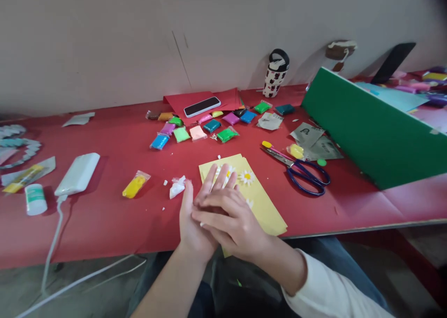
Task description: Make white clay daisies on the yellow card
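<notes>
My left hand (pixel 193 229) is held palm up over the table's front edge, thumb raised and fingers stretched out. Across its palm lies my right hand (pixel 237 220), fingers extended and slightly bent. A tiny white bit shows near a right fingertip; whatever is between the palms is hidden. Partly behind the hands is yellow paper (pixel 267 206) bearing white daisies with yellow centres, one daisy (pixel 247 177) in plain sight. Just left of the hands sits an opened packet of white clay (pixel 177 187), with small white crumbs around it. Farther left lies a packet of yellow clay (pixel 135 185).
Coloured clay packets (pixel 197 132) and a phone (pixel 202 107) lie at the back. Blue-handled scissors (pixel 307 176) rest to the right, before a standing green board (pixel 377 131). A patterned tumbler (pixel 274 78) stands by the wall. Leftward are a cabled white power bank (pixel 77 173) and a small bottle (pixel 35 199).
</notes>
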### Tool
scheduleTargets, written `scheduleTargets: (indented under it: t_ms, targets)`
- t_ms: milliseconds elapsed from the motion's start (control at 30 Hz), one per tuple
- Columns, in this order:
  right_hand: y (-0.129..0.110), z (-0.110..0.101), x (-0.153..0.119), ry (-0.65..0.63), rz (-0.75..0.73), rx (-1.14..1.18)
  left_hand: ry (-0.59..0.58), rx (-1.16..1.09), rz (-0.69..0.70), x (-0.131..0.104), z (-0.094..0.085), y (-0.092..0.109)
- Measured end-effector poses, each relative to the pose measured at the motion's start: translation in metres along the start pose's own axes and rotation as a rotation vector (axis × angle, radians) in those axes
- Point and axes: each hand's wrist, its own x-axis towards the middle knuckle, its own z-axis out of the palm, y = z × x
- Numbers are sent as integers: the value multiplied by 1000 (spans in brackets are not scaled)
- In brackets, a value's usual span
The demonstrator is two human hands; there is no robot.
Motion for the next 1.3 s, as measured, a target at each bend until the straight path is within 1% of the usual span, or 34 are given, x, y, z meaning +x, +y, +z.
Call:
scheduleTargets:
  t_ms: [67,133,200,300,367,433,467,533,600,667,700,767,800,900,1033,1133,1233,1300]
  targets:
    - [6,-3,0,-8,-18,-192,4,60,28,5,-7,-2]
    - [11,-6,-1,-30,-65,-280,22,61,58,9,-14,-4]
    - [12,-7,-3,-73,-150,-257,45,-23,72,12,-16,-6]
    - [8,-8,-5,-145,-230,-159,60,-132,50,13,-13,-7]
    - [7,-10,-5,-186,-201,-181,77,-121,6,13,-10,-6]
    - [8,-14,-4,-183,-151,-257,116,-161,-14,13,-9,-3]
    - [8,-16,-3,-167,-148,-287,142,-247,-11,13,-9,-1]
    - [9,-18,-2,-134,-204,-284,193,-527,3,12,-10,3]
    - [9,-18,-1,-155,-277,-250,211,-809,-13,9,-11,6]
    - [9,-14,-2,-184,-273,-283,193,-947,-50,7,-11,9]
    - [9,-13,-3,-171,-244,-325,178,-978,-72,5,-11,10]
    - [10,-10,-5,-114,-198,-390,160,-1001,-88,3,-11,12]
    - [10,-9,-6,-98,-200,-387,155,-1000,-81,2,-12,12]
    - [9,-6,-10,-120,-219,-357,128,-977,-46,0,-13,13]
    - [3,-1,-13,-75,-147,-400,96,-984,-30,-1,-14,11]
    - [-1,2,-16,-101,-147,-363,57,-997,-23,-2,-13,9]
    - [-4,3,-18,-77,-99,-405,38,-1001,-27,-2,-12,7]
    - [-5,3,-20,-96,-120,-388,38,-985,-30,-3,-12,6]
